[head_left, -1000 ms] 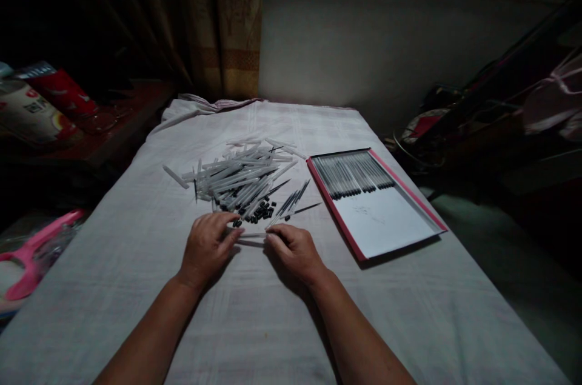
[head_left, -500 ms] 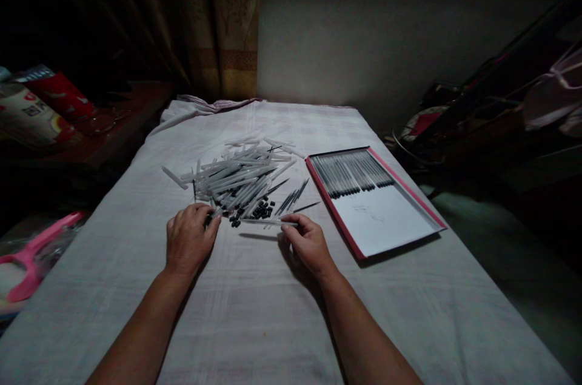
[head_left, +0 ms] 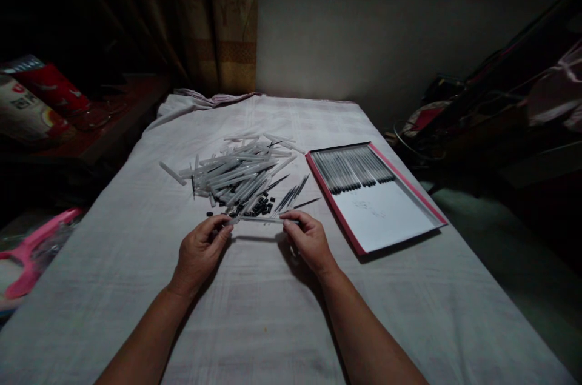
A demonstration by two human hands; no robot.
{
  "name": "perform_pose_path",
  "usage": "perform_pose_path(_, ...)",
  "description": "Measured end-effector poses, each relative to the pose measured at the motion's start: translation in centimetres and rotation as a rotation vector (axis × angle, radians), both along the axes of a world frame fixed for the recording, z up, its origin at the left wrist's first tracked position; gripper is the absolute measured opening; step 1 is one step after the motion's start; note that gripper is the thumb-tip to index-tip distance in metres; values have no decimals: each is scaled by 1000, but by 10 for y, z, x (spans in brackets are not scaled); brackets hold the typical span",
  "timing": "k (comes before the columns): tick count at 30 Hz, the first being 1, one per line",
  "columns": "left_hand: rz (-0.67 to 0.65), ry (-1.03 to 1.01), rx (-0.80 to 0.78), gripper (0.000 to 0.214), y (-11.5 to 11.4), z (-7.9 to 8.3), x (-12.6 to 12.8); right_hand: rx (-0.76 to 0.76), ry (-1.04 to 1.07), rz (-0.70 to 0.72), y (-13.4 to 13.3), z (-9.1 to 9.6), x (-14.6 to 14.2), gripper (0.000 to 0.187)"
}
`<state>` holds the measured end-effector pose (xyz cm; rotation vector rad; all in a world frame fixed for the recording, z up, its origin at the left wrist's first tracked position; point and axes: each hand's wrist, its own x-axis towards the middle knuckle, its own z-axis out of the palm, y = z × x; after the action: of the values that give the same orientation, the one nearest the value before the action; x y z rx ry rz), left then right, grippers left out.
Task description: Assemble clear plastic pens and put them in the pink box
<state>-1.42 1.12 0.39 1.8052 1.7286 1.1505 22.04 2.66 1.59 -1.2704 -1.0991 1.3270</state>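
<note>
Low over the cloth, my right hand [head_left: 311, 241] pinches a clear pen barrel [head_left: 261, 220] near its right end. The barrel lies level and points left. At its other end my left hand [head_left: 200, 251] is closed on a small clear piece, which looks like a pen cap; the fingertips partly hide it. Beyond both hands spreads a loose pile of clear pen parts [head_left: 240, 174]. Small black plugs [head_left: 264, 205] lie at its near edge. Several dark ink refills [head_left: 291, 196] rest beside the plugs, close to my right hand.
A red-edged shallow box [head_left: 386, 218] on the right holds a row of pens [head_left: 352, 170] along its far half. The white cloth [head_left: 264, 324] covers the table. Left of it are a pink plastic object [head_left: 34, 251] and a red container [head_left: 54, 91] on a dark side table.
My left hand has moved right, from the edge of the pile to the barrel's left end, bringing the small clear piece. My right hand keeps the barrel nearly in place. The view has shifted slightly.
</note>
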Motion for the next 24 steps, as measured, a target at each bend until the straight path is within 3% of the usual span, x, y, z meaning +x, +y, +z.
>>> perform_pose_path(24, -31, 25, -6, 29, 1, -1, -3, 39, -78, -11, 0, -3, 5, 22)
